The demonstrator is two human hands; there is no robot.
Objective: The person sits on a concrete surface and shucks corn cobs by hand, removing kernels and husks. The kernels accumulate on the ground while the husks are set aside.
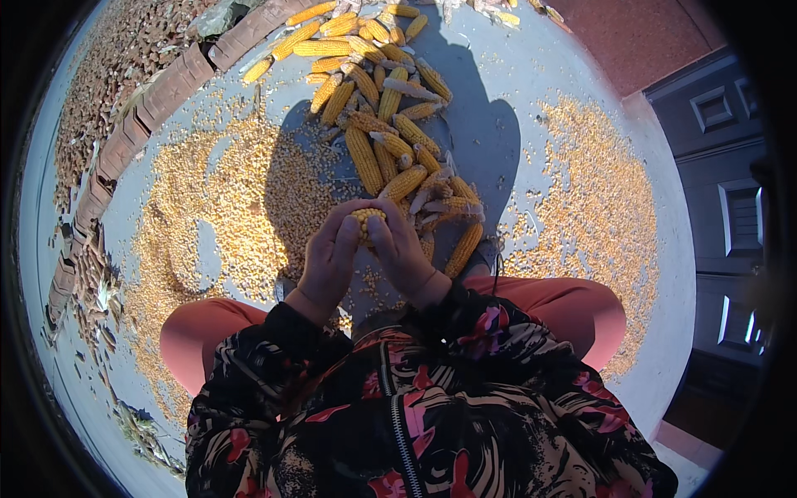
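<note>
Between my two hands is a yellow corn cob (367, 219), its kernels showing at the top, between my thumbs. My left hand (330, 255) wraps it from the left and my right hand (395, 249) from the right, both thumbs pressed close against the kernels. The fingers behind the cob are mostly hidden. Just beyond my hands lies a heap of dried corn cobs (363, 160), some with pale husk still on them. One whole cob (464, 250) rests at the heap's near right end. A few loose kernels (372, 283) are scattered on the ground below my wrists.
Shelled kernels spread widely over the concrete on the left (205, 155) and right (598, 205). A curved row of bricks (171, 78) borders a pile of reddish-brown pieces (118, 68), possibly bare cobs. A dark panelled door (716, 162) stands at right. My bent knees (560, 311) flank the work.
</note>
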